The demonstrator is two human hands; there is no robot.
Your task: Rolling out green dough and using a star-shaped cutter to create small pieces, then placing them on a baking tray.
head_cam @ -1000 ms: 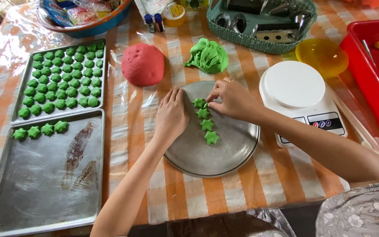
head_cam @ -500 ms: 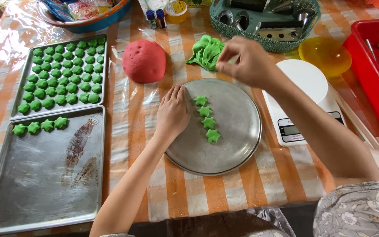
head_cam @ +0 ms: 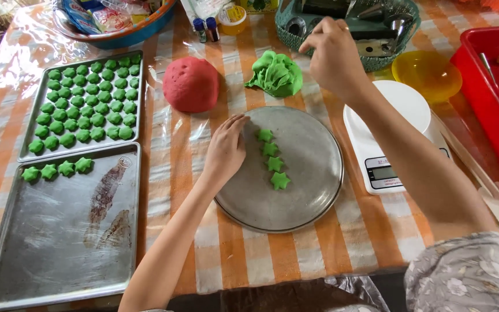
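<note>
Checked tablecloth (head_cam: 249, 254), round tray (head_cam: 313, 196) holding green stars (head_cam: 272, 157), left hand (head_cam: 226, 149) touching

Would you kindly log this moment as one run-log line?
left hand: flat on round metal plate rim | right hand: raised beside green dough lump, fingers pinched | plate: four green star pieces in a row

Four green stars (head_cam: 272, 157) on the round plate (head_cam: 307, 190), four stars (head_cam: 57, 170) on the lower tray (head_cam: 59, 242).

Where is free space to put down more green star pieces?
Free: most of the lower rectangular metal tray below its four stars, and the round metal plate right of its star column. Crowded: the upper tray of green dough pieces.
</note>
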